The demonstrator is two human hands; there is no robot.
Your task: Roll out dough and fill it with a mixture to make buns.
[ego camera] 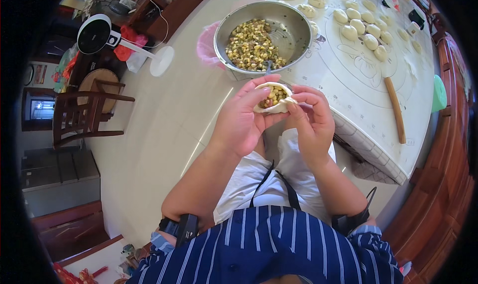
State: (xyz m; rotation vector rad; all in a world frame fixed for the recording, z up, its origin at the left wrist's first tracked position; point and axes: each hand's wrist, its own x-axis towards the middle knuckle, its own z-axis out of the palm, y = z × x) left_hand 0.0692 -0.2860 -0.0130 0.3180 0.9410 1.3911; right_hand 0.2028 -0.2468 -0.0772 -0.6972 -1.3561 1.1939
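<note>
Between my hands is a round dough wrapper cupped around a corn and meat filling. My left hand cradles it from the left and below, its thumb over the filling's edge. With thumb and fingertips, my right hand pinches the right rim, where the dough is gathered into small folds. The top is still unsealed, with filling showing. Just beyond my hands stands a large steel bowl with more corn filling heaped on its left side. A metal utensil handle sticks out of it, partly hidden.
On the right, a white table mat bears several dough balls, pleated buns and a wooden rolling pin. A pink bag sits beneath the bowl. A white stand fan and a wooden chair are at left.
</note>
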